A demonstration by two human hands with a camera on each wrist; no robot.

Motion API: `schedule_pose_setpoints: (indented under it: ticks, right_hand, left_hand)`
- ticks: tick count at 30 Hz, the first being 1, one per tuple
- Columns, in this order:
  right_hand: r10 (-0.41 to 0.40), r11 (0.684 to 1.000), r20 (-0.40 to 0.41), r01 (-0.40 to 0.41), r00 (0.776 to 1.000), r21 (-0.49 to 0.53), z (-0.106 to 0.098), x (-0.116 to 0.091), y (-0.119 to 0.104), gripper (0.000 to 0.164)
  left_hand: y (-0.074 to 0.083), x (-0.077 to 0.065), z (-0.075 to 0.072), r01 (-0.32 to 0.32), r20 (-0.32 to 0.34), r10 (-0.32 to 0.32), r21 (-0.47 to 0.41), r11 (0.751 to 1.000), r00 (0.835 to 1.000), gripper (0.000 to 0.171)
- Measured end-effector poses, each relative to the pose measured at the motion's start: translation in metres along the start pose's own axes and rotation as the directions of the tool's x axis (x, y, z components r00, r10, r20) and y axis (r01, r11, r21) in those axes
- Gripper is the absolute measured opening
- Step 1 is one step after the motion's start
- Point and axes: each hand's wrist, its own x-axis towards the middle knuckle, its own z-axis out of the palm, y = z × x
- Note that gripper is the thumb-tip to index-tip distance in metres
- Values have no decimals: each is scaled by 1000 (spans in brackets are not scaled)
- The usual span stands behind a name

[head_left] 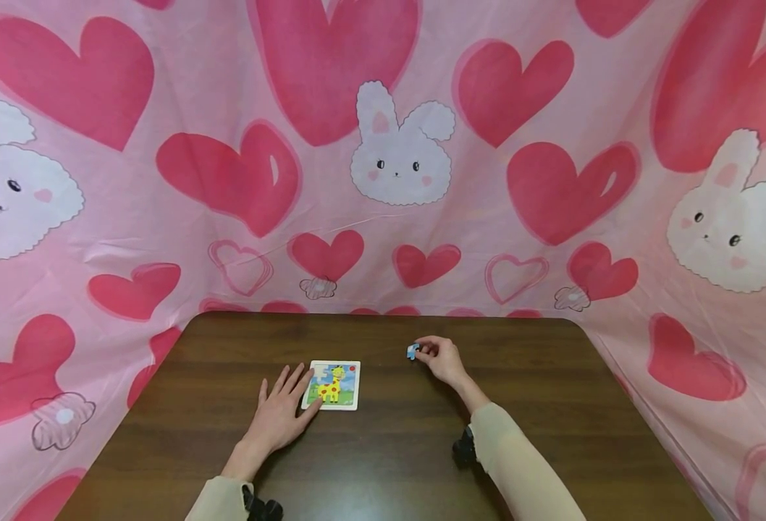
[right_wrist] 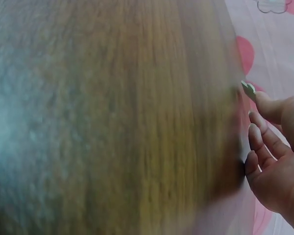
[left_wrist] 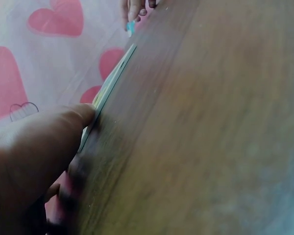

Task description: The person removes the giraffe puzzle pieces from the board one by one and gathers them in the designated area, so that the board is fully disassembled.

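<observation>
A small square jigsaw puzzle (head_left: 349, 396) with a white border lies flat on the table, showing a yellow giraffe on green and blue. Its upper left part shows a pale gap. My left hand (head_left: 277, 420) lies with spread fingers at its left side, the thumb resting on its lower edge. Between the thumb and fingers of my right hand (head_left: 444, 362) is a small blue and white puzzle piece (head_left: 412, 351), right of the puzzle. The right wrist view shows that piece (right_wrist: 248, 90) edge-on at the fingertips.
The dark brown wooden table (head_left: 383, 463) has rounded far corners. Behind and beside it hangs a pink cloth (head_left: 331, 210) printed with hearts and rabbits. A black wrist camera (head_left: 464, 449) sits at the right sleeve, another black camera (head_left: 264, 506) at the left.
</observation>
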Motion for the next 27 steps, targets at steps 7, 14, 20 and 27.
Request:
schedule_pose_setpoints:
  ticks: [7,14,20,27]
  right_hand:
    - [-7,997,62,12,998,-77,4,-1,-1,18]
    - [-52,987,76,63,996,-148,3,0,-3,18]
    - [-58,972,77,73,995,-222,5,0,1,20]
    - [-69,978,47,77,997,-193,8,0,0,22]
  left_hand:
    - [-3,0,6,-24,-33,23,-36,999,999,77]
    - [1,2,-1,1,3,-1,-8,1000,1000,74]
    - [2,1,-4,12,25,-13,17,1000,1000,74]
    - [1,2,-2,14,26,-14,2,1000,1000,75]
